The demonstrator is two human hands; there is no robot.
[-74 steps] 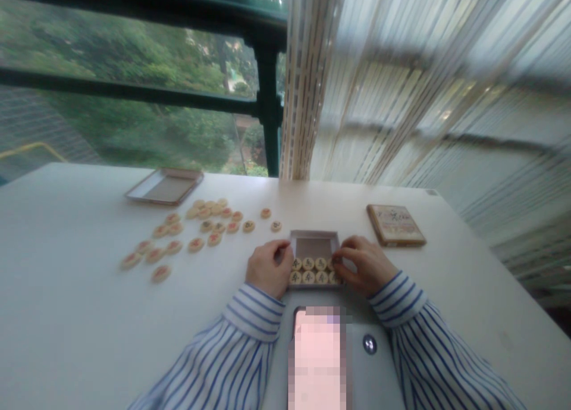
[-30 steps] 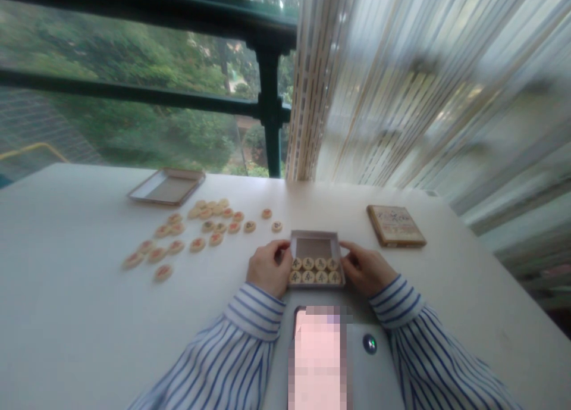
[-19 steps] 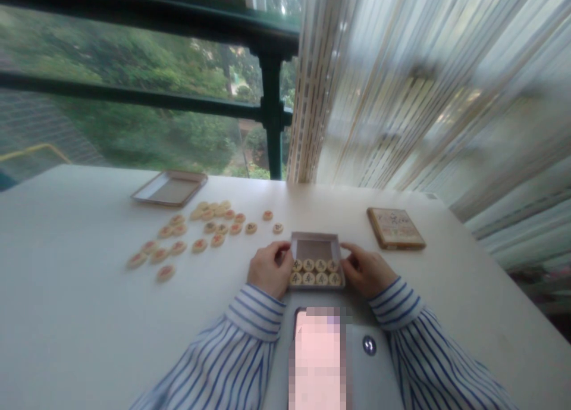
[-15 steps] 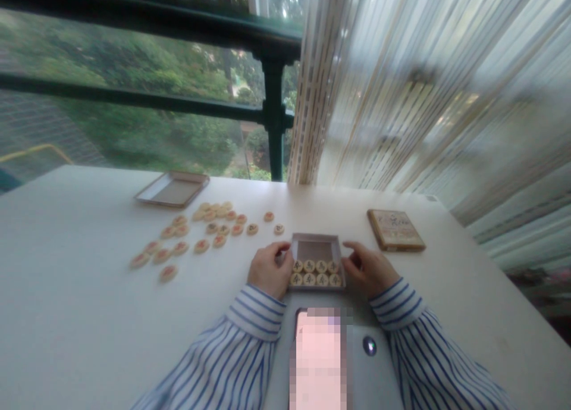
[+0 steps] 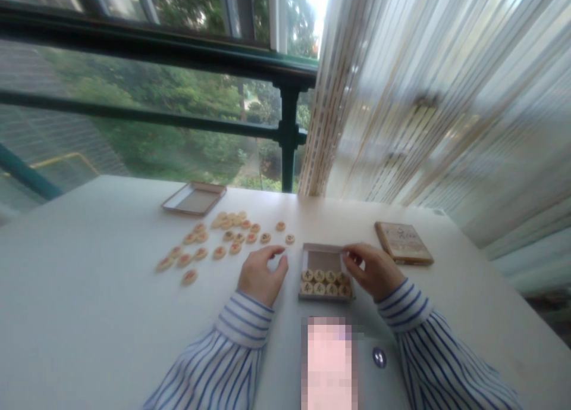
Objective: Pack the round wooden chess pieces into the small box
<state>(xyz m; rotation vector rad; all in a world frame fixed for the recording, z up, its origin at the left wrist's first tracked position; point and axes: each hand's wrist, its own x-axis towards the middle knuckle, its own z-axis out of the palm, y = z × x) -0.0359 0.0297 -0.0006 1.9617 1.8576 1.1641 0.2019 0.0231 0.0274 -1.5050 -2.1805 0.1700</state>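
A small open box sits on the table in front of me. In its near part lie two rows of round Chinese chess pieces with dark characters; its far part shows bare bottom. My right hand is at the box's right wall, fingers curled with the tips against the rim. Left of the box, my left hand hovers apart from it, thumb and fingers spread with nothing between them. Beyond that hand, loose chess pieces are scattered, several red-marked, a few dark-marked, some bunched at the back.
A shallow box lid lies at the far left of the white table. A flat printed box is to the right. Near me are a phone and a small dark oval object. Curtain and window railing border the back.
My left hand has let go of the box's left side and moved left, its fingers opening. My right hand stays at the right wall. The whole view has shifted slightly.
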